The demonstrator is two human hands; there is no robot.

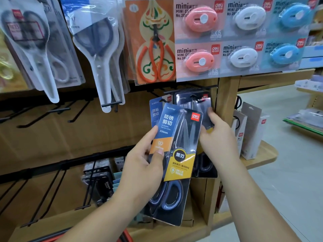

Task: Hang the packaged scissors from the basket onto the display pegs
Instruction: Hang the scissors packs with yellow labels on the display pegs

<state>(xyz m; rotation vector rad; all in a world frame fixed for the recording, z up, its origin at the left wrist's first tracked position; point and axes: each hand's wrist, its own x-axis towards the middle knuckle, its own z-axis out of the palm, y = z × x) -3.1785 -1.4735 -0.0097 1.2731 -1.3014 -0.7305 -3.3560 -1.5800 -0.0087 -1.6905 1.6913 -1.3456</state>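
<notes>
Hanging packs [202, 103] crowd the peg [192, 96] behind packaged scissors [176, 137].

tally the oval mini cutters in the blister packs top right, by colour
Pink oval mini cutters: 2
White oval mini cutters: 2
Blue oval mini cutters: 2
Total: 6
</notes>
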